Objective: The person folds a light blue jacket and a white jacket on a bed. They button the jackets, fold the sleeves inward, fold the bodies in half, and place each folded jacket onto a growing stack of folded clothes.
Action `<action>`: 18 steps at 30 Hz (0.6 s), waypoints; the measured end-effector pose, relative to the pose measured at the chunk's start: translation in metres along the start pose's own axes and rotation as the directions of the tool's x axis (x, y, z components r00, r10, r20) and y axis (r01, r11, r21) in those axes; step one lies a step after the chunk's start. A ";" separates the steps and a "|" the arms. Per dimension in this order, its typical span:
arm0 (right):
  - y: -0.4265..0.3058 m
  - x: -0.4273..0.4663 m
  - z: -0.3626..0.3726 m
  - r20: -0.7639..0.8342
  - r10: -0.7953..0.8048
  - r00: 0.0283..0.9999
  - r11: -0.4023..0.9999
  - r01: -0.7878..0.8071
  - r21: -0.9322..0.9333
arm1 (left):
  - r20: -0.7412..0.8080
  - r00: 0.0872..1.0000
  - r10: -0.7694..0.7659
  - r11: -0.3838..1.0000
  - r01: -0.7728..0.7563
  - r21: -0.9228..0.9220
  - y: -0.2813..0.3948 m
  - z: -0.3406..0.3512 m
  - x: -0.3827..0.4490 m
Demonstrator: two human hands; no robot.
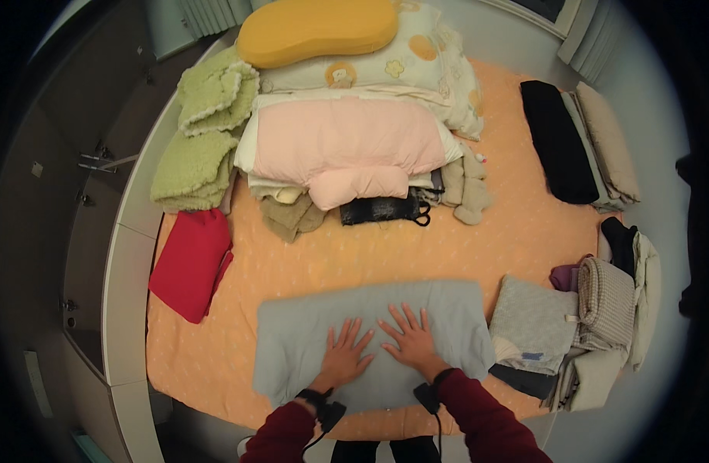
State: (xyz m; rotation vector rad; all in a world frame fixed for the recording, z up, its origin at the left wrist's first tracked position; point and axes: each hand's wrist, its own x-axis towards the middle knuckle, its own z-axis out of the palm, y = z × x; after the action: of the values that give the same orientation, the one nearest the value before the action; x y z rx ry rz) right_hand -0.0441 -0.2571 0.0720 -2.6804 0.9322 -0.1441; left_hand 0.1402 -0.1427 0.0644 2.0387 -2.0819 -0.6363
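A folded grey cloth point(308, 324) lies flat near the front edge of the bed, on an orange sheet point(343, 260). My left hand point(346, 354) rests palm down on the middle of the cloth, fingers spread. Just to its right, my right hand point(409, 340) presses flat on the same cloth, its fingers also apart. The two hands do not touch. Each wrist wears a black strap with a small device and cable. Nothing is gripped by either hand.
Left are a red folded garment point(192, 260) and green fleece point(195, 168). Behind lie a pink padded item point(348, 136), a black bundle point(380, 211) and a yellow pillow point(316, 29). A grey knit point(534, 324), a checked roll point(606, 301) and black folded cloth point(560, 142) lie right.
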 end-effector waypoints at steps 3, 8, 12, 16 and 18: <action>0.025 -0.029 -0.040 -0.015 0.189 0.982 0.975 -0.189 -0.118 | -0.023 0.984 -0.177 0.974 0.179 0.141 -0.017 -0.032 -0.038; 0.083 -0.088 -0.043 -0.033 0.298 0.954 0.925 -0.297 -0.236 | -0.017 0.933 -0.360 0.924 0.359 0.134 -0.075 -0.024 -0.109; 0.093 -0.084 -0.005 0.014 0.258 0.966 0.915 -0.240 -0.326 | 0.069 0.921 -0.383 0.914 0.368 0.169 -0.089 0.021 -0.102; 0.087 -0.091 -0.022 0.010 0.322 0.947 0.913 -0.308 -0.269 | -0.064 0.958 -0.278 0.938 0.285 0.199 -0.094 0.017 -0.115; 0.075 -0.117 -0.038 -0.117 0.363 0.925 0.918 -0.376 -0.128 | -0.162 0.850 -0.502 0.858 0.513 0.033 -0.090 0.014 -0.145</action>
State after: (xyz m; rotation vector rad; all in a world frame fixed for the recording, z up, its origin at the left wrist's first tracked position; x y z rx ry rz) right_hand -0.1872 -0.2501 0.0849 -2.5843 1.5143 -0.1175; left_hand 0.2256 0.0040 0.0410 2.6165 -1.4987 -0.4549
